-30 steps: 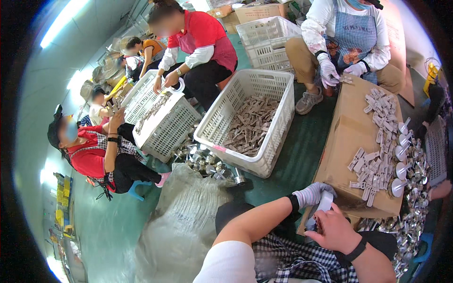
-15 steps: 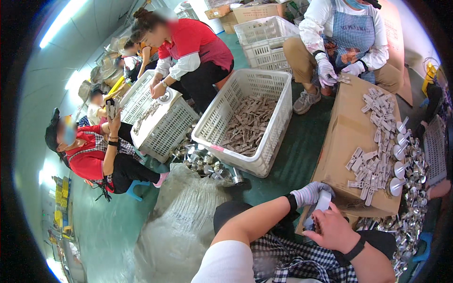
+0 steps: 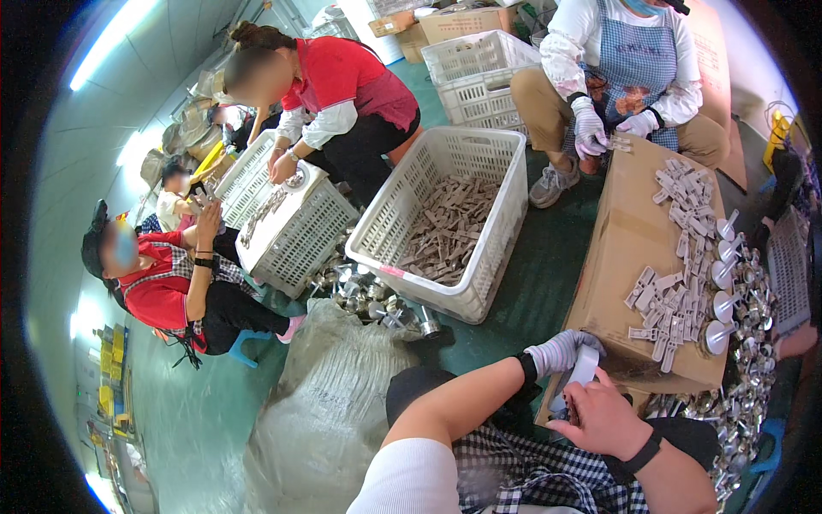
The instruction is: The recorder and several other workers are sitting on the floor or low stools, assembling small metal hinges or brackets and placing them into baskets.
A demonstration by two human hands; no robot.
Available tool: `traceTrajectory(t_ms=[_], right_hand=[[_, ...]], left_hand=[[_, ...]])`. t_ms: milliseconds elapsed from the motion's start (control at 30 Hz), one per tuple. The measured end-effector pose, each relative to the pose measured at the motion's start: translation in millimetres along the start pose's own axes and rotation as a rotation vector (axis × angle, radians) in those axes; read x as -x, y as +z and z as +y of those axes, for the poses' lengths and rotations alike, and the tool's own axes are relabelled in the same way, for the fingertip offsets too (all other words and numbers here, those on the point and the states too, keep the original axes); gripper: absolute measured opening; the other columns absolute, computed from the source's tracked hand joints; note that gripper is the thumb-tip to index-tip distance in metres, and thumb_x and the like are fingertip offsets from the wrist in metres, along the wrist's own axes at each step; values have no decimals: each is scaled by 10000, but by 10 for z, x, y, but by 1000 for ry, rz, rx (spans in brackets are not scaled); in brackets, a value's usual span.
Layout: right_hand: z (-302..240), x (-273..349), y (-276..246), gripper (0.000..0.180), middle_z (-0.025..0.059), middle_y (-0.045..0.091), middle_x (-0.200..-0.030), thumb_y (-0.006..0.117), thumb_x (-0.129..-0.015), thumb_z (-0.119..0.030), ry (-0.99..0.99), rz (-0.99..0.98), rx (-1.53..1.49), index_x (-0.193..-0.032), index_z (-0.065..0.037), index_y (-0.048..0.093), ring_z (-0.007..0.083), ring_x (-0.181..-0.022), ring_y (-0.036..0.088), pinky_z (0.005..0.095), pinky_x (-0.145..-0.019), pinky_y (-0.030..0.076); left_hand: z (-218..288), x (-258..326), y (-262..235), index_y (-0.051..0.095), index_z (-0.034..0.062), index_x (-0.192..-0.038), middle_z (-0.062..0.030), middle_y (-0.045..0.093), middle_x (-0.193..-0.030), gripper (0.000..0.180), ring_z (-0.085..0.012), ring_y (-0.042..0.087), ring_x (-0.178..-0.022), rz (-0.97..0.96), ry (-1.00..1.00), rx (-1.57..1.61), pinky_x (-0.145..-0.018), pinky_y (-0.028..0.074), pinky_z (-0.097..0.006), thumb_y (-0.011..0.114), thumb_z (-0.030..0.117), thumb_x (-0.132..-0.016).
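My left hand (image 3: 555, 353), in a striped white-grey glove, is closed round a pale, flat, smooth piece (image 3: 585, 367) held above my lap. Bare, with a black band at the wrist, my right hand (image 3: 606, 418) has its fingertips closed on the near side of that same piece. The piece's lower end is hidden between my hands. Just beyond them stands a cardboard box (image 3: 629, 231). Several beige clip-like plastic parts (image 3: 664, 310) lie on its top, beside a row of metal parts with round discs and stems (image 3: 717, 336).
Many shiny metal parts (image 3: 745, 385) are heaped to the right of the box. A white crate (image 3: 501, 257) holds more beige parts. A clear plastic sack (image 3: 321, 411) lies at my left. A gloved co-worker (image 3: 638, 68) sits across the box; others sit at the left.
My hands stay in nearly the same place, still on the pale piece. At the left, a co-worker's raised hand with beige parts has tilted slightly, and another co-worker's head has lowered.
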State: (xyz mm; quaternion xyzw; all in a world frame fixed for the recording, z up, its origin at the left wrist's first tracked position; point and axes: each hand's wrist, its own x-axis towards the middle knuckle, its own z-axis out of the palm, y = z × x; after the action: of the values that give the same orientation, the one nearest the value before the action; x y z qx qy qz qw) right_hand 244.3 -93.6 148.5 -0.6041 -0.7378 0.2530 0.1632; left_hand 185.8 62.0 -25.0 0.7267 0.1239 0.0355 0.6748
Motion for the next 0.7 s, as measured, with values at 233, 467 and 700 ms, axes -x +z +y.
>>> traceTrajectory(t_ms=[233, 467, 700], right_hand=[[74, 33, 43, 365, 75, 594, -663, 656, -812, -410, 23, -17, 11, -878, -79, 516, 295, -705, 610, 465, -975, 333], [105, 34, 112, 340, 61, 595, -692, 667, -810, -355, 4, 32, 48, -908, -71, 509, 275, -724, 598, 436, -947, 336], [138, 82, 81, 410, 125, 597, -730, 650, -814, -376, 44, -1, 22, -982, -35, 499, 321, -766, 604, 476, -955, 356]], left_hand=[[209, 35, -38, 652, 22, -1068, -74, 676, -1003, 386, -142, 599, -936, -47, 32, 34, -847, 490, -307, 589, -108, -711], [319, 123, -95, 630, -1, -1094, -91, 665, -1014, 316, -141, 609, -916, -65, -45, -17, -845, 497, -302, 645, 16, -779], [-6, 80, -11, 627, -15, -1058, -111, 649, -924, 263, -214, 606, -792, -55, -247, 442, -757, 511, -341, 513, 137, -876]])
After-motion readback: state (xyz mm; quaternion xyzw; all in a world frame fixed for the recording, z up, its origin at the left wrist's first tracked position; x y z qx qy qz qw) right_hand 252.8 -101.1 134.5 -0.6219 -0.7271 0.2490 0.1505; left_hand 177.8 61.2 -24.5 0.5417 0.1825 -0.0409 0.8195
